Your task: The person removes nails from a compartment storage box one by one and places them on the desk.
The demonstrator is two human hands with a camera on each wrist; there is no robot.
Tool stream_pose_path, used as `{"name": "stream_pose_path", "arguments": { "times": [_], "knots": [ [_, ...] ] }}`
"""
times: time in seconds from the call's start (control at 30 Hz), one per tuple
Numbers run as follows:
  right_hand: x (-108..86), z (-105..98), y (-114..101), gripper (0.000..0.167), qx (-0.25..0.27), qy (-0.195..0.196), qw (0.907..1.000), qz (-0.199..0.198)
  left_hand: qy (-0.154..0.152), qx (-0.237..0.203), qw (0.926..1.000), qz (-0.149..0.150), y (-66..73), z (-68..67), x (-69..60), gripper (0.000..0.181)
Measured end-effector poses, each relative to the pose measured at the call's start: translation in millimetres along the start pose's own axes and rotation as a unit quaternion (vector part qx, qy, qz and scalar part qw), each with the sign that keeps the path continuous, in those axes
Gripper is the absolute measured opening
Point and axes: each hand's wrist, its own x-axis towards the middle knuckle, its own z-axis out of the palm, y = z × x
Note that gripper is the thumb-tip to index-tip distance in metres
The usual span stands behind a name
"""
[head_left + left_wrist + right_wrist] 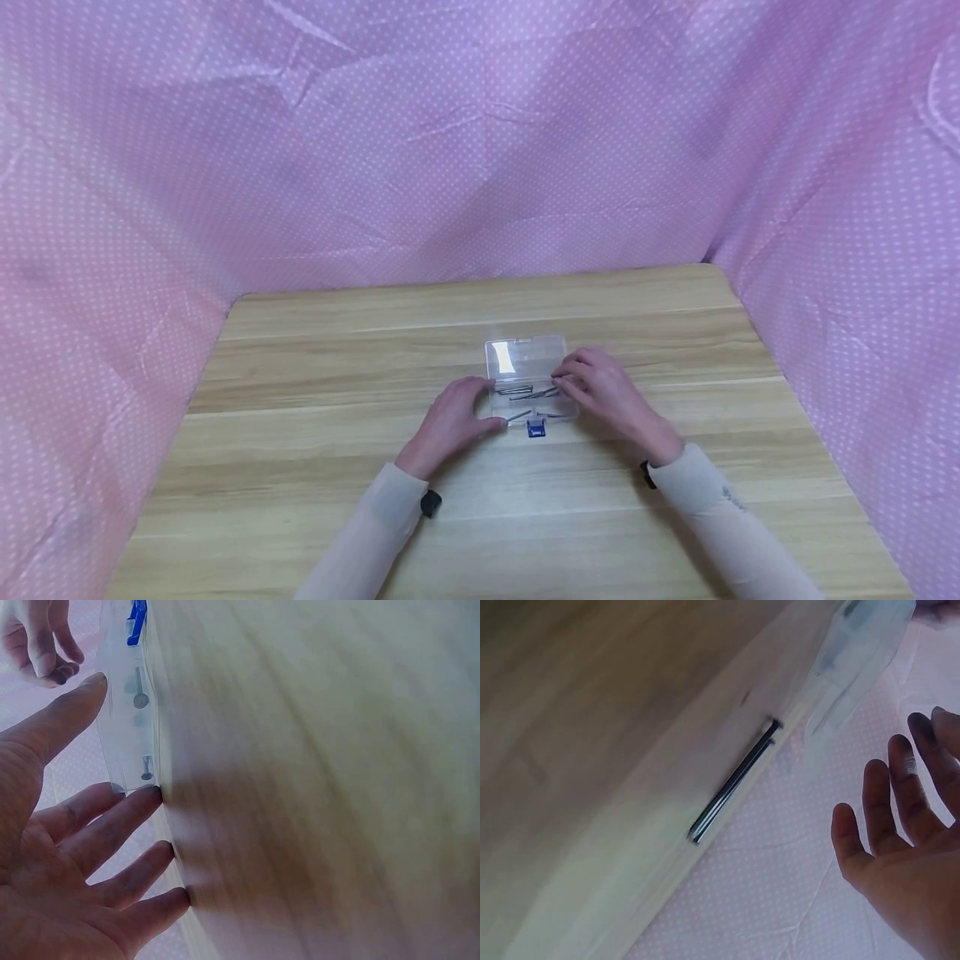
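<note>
A clear plastic box (498, 403) stands on the table with its clear lid (534, 362) raised at the back and a blue latch (536, 428) on its front. Several metal nails (516, 390) lie inside. My left hand (452, 419) rests against the box's left end, its fingers spread and fairly straight, the thumb near the front corner. Over the right end hovers my right hand (606, 393), fingertips close to nail ends; the right wrist view shows its fingers (877, 796) loosely bent, with nothing visible between them. Dark nails (735, 782) lie on the wood beneath that hand.
The box is on a wood-grain table (337, 350) with rounded far corners. Pink dotted cloth (480, 167) hangs around the back and both sides. A black strap piece (431, 503) shows at the left wrist, and another (648, 474) at the right.
</note>
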Motion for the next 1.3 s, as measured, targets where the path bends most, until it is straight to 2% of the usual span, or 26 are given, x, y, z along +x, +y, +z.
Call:
{"name": "stream_pose_path", "arguments": {
  "times": [0.27,0.6,0.83,1.13,1.3],
  "knots": [
    [7.4,8.8,-12.5,0.015,-0.017,-0.023,0.9995,0.014,-0.001,0.000,1.0000,0.001,-0.5,0.6,-0.8,0.069],
    [16.2,20.6,-23.5,0.013,-0.034,-0.034,0.9988,-0.015,0.003,0.003,0.9999,0.014,-1.6,0.3,-0.4,0.068],
    [20.6,26.3,-28.6,0.011,-0.035,-0.058,0.9975,0.018,0.004,-0.001,0.9999,0.017,-1.5,0.3,-0.7,0.068],
    [29.2,26.2,-31.3,0.009,-0.045,-0.076,0.9956,0.032,0.001,0.002,0.9999,0.010,0.0,-1.0,-0.6,0.068],
    [33.6,27.1,-31.5,0.008,-0.043,-0.100,0.9929,0.048,-0.002,-0.003,1.0000,0.004,-0.6,-0.1,-0.3,0.068]
  ]
}}
